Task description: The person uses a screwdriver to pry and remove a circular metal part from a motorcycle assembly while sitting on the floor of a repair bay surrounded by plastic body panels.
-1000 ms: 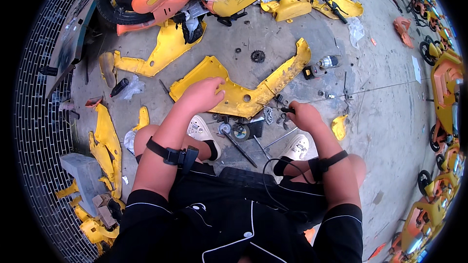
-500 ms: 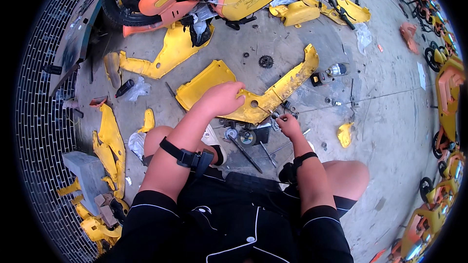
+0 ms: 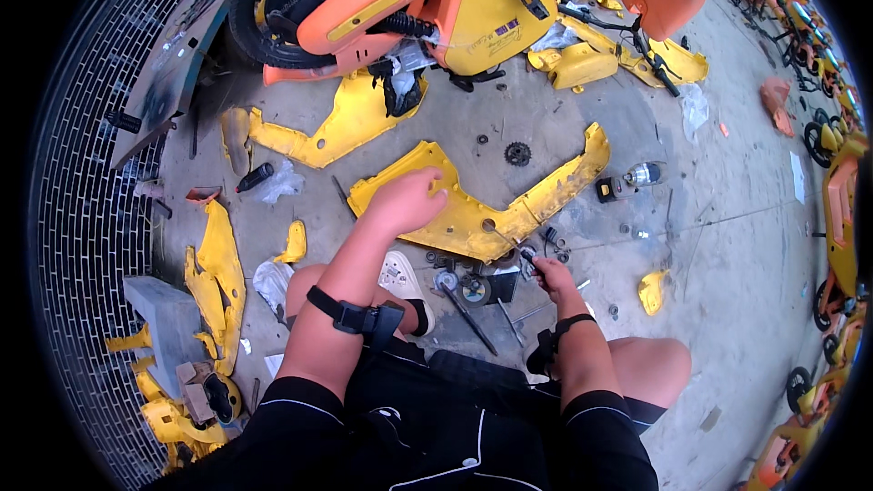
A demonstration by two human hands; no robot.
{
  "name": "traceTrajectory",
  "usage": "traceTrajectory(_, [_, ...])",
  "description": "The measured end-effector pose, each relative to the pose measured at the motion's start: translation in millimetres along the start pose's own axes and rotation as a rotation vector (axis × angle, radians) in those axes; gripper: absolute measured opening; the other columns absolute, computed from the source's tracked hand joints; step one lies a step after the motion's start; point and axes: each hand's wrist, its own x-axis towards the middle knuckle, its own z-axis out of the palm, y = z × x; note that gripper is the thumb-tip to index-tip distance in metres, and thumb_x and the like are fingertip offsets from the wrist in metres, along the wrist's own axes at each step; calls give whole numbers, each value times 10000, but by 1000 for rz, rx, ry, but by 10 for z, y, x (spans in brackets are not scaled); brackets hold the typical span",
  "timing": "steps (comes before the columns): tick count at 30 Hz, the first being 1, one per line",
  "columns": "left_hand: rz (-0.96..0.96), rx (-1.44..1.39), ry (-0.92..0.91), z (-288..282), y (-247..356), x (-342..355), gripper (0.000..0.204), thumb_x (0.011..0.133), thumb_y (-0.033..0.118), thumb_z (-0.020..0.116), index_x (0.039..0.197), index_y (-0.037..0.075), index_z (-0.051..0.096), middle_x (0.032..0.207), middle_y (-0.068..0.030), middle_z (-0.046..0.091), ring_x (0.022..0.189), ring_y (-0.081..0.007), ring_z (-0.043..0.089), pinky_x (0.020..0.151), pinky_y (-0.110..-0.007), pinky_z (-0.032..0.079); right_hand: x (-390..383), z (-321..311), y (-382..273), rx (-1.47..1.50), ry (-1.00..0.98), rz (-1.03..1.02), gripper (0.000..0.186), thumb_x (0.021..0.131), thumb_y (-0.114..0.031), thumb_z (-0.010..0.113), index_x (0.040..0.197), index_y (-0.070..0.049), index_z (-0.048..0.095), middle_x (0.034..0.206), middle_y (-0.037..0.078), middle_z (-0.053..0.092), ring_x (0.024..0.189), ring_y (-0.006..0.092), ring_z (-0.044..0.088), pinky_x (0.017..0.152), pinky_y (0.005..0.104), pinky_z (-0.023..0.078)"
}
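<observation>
A bent yellow body panel (image 3: 523, 218) lies on the floor in front of me. My left hand (image 3: 406, 203) is over its wide left part, fingers curled down against it; the fingertips are partly hidden. In my right hand (image 3: 553, 277) is a screwdriver (image 3: 527, 255) with a dark handle. Its thin shaft points up and left across the panel's near edge, toward the round hole. Close below the panel are several small round metal parts, a disc (image 3: 473, 289) and a dark rod (image 3: 469, 320).
A yellow and orange scooter (image 3: 496, 18) lies at the far side. A toothed sprocket (image 3: 517, 154) and a cordless drill (image 3: 627, 182) rest beyond the panel. More yellow panels (image 3: 221, 264) lie to the left, beside a grey block (image 3: 164, 327). Several scooters line the right side.
The whole view has shifted, so the scene sits lower. Against the panel, my left hand has moved slightly left, and my right hand has drawn a little nearer with the screwdriver.
</observation>
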Motion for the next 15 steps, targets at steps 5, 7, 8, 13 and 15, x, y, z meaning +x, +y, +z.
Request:
traceTrajectory(5, [-63,-33,82,-73,-163,-31,437,934,333,622,1283,70,623,1129,-136,710,1032,-327,685,905,-408,528,-100,239,-75,118,-108,-21,183,976,-265,679,921,-102,619,751,12,637,582,67,518,507,211,417])
traceTrajectory(7, [-50,-36,69,-93,-151,-45,435,935,333,621,1279,68,625,1114,-134,713,1032,-329,684,905,-409,527,-88,339,-102,149,-141,-59,173,983,-258,671,940,-100,616,756,16,641,581,70,520,507,210,417])
traceTrajectory(8, [-44,-36,63,-102,-143,-60,434,935,334,621,1277,67,626,1106,-133,714,1033,-330,684,904,-409,527,-90,396,-121,165,-159,-78,168,986,-255,666,950,-99,615,758,18,643,581,72,521,506,209,417])
traceTrajectory(13, [-64,-44,67,-195,-205,-174,459,933,347,601,1284,51,622,1129,-158,707,1079,-337,669,936,-422,520,-250,573,-288,211,-181,-112,165,986,-249,672,965,-98,609,763,32,650,568,80,519,497,207,415])
traceTrajectory(15, [-70,-44,72,-250,-253,-203,472,932,353,592,1290,46,618,1144,-170,703,1101,-340,663,951,-426,518,-340,609,-418,226,-188,-134,164,985,-246,675,959,-99,605,759,35,650,558,81,515,491,206,412])
